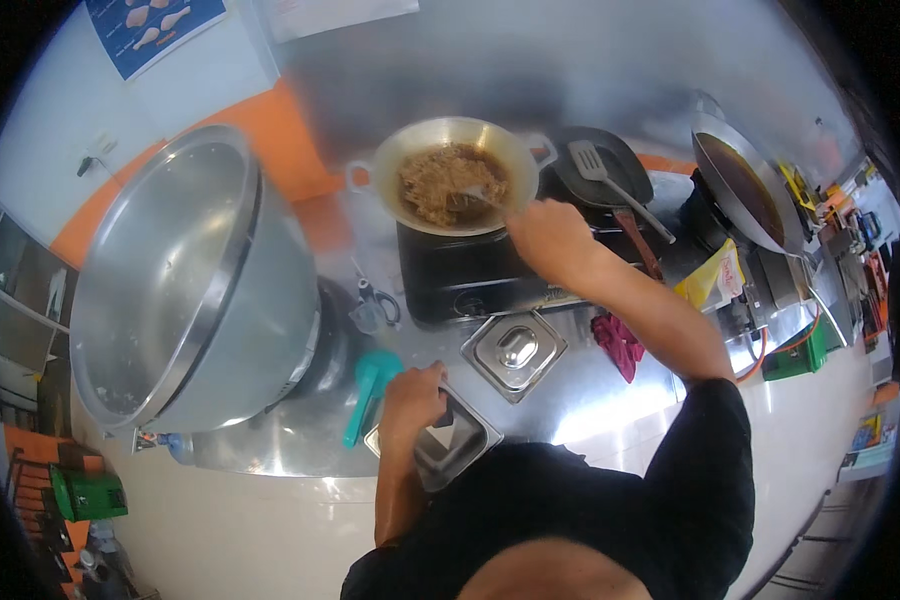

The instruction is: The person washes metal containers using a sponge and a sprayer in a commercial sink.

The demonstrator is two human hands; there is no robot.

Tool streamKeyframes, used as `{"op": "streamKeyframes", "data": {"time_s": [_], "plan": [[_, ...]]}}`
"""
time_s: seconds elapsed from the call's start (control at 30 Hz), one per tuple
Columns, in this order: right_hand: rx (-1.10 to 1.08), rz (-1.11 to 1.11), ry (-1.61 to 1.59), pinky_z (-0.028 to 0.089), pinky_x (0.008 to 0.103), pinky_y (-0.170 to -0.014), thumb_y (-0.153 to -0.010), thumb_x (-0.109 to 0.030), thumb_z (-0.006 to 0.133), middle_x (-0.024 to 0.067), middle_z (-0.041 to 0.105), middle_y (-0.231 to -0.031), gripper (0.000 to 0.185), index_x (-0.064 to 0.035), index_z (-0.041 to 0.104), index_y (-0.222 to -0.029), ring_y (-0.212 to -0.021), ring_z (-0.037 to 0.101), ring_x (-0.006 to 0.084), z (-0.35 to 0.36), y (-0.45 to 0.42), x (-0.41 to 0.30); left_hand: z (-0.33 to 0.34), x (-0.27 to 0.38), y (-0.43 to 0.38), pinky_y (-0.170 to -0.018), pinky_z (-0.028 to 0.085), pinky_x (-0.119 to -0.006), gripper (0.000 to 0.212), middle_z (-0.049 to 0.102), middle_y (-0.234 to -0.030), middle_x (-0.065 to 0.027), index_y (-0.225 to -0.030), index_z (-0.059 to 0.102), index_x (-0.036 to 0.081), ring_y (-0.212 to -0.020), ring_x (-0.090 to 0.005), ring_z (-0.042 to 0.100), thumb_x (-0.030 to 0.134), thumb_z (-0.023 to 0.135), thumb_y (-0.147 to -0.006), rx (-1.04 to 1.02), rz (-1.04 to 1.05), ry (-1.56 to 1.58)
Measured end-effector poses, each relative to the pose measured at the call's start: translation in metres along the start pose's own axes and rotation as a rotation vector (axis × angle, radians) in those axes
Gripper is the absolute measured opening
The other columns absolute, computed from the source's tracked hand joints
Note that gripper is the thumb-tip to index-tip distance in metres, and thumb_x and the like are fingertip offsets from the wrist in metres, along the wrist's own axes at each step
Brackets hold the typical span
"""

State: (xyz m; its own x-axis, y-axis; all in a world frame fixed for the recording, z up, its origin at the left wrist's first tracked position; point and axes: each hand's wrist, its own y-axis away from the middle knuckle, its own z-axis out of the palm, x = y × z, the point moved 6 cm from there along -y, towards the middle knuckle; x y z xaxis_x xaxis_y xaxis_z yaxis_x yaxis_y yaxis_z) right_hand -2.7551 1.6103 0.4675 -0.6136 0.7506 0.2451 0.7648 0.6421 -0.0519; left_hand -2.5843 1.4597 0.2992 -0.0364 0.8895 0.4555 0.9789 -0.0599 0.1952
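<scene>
My right hand (pixel 547 236) is closed around a utensil (pixel 481 196), probably a spoon or small turner. Its far end rests in brown, shredded-looking food (pixel 446 180) inside a two-handled metal wok (pixel 390 191). The wok sits on a black portable stove (pixel 450 277). Lower down, my left hand (pixel 412 397) grips the rim of a rectangular stainless steel pan (pixel 457 457) at the counter's front edge, close to my body. Beside that hand lies a teal plastic scoop (pixel 367 386). A square steel lid (pixel 516 349) with a raised handle lies between pan and stove.
A large aluminium pot (pixel 277 322) leans tilted at left. Scissors (pixel 379 296) lie near the stove. Rightward are a black pan (pixel 607 161) with a slotted turner (pixel 622 191) across it, a maroon cloth (pixel 616 345), a yellow-white packet (pixel 714 277), and a wok of dark liquid (pixel 742 180).
</scene>
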Motion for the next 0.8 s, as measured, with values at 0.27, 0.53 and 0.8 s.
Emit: {"op": "streamKeyframes", "data": {"time_s": [0.27,0.53,0.8], "plan": [[0.154,0.126,-0.105,0.055,0.0469,-0.077,-0.082,-0.012,0.058,0.0199,0.068,-0.094,0.018,-0.0052,0.07,-0.093,-0.087,0.067,0.0385,-0.031,-0.042,0.077,-0.001,-0.004,0.003,-0.074,0.05,-0.047,0.028,0.069,-0.085,-0.0158,-0.101,0.063,0.011,-0.084,-0.0369,0.065,0.019,0.069,-0.076,0.021,0.013,0.026],[0.119,-0.035,-0.058,0.057,0.045,-0.065,-0.08,-0.011,0.059,0.0184,0.069,-0.079,0.015,-0.0026,0.071,-0.081,-0.075,0.07,0.0347,0.008,-0.023,0.008,0.001,-0.007,0.002,-0.074,0.05,-0.05,0.024,0.066,-0.084,-0.0193,-0.099,0.062,0.013,-0.082,-0.04,0.064,0.016,0.067,-0.076,0.017,-0.002,0.069],[-0.055,0.072,-0.004,0.052,0.0464,-0.073,-0.083,-0.013,0.06,0.0176,0.068,-0.084,0.02,-0.0122,0.071,-0.1,-0.081,0.066,0.0361,-0.089,0.042,0.05,-0.005,-0.003,0.003,-0.075,0.051,-0.049,0.024,0.066,-0.084,-0.0193,-0.101,0.062,0.013,-0.082,-0.0397,0.064,0.016,0.066,-0.077,0.001,-0.017,0.072]]}}
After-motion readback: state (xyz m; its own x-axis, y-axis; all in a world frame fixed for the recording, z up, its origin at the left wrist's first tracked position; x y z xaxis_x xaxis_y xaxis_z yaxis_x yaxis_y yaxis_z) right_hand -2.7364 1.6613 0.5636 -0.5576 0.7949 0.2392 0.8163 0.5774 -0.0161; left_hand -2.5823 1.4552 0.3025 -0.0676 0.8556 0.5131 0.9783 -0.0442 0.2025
